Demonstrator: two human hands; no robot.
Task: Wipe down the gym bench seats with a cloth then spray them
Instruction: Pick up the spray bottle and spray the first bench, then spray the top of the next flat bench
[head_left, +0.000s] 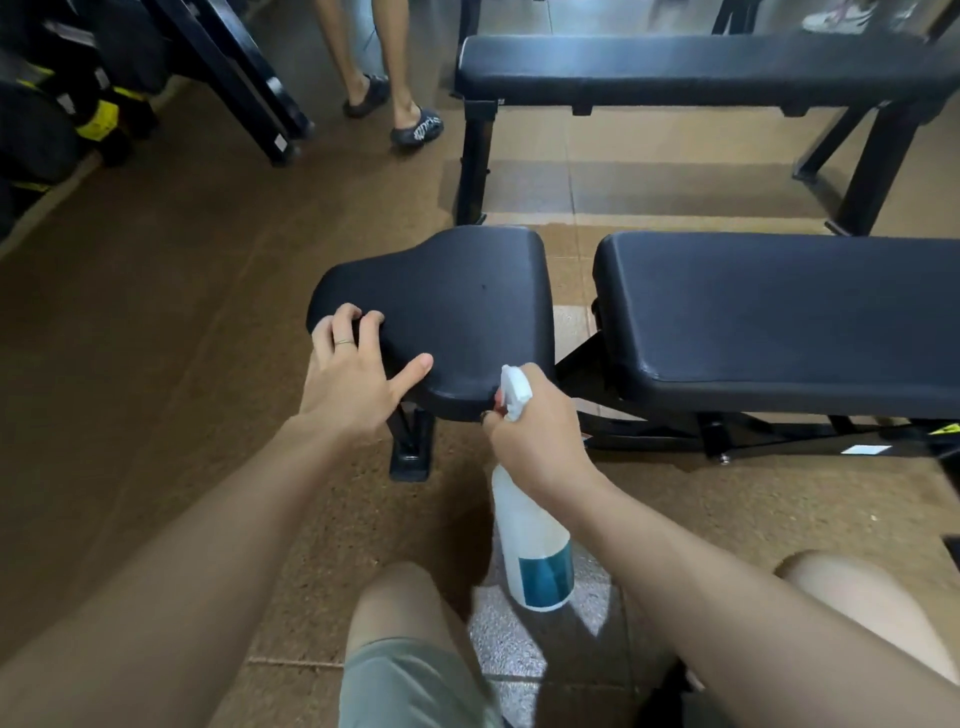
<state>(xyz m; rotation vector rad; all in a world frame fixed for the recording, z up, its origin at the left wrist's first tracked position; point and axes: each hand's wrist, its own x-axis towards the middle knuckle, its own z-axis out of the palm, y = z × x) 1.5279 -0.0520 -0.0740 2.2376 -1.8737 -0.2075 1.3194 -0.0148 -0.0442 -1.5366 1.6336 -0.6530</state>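
**Spray bottle held at the near edge of the black seat pad**

The seat pad (452, 312) is black padded vinyl, smooth and slightly shiny, wide at its right end and narrowing to a rounded left end. Just to its right, across a narrow gap, lies the long black back pad (779, 317) of the same bench.

The left hand (358, 364) rests on the narrow end of the seat pad, fingers bent over the far-left edge and thumb stretched along the near edge; it holds nothing else. The right hand (540, 436) grips the neck of a white spray bottle (535, 540), fingers curled at the trigger. The nozzle sits right at the pad's near edge, and the bottle body, with a blue label, hangs below the hand.

A second black bench (701, 67) stands beyond, well apart. On the brown floor (182, 312) at upper left another person's legs in dark sandals (415, 127) stand near black machine frames (234, 78). The wearer's knees show at the bottom.
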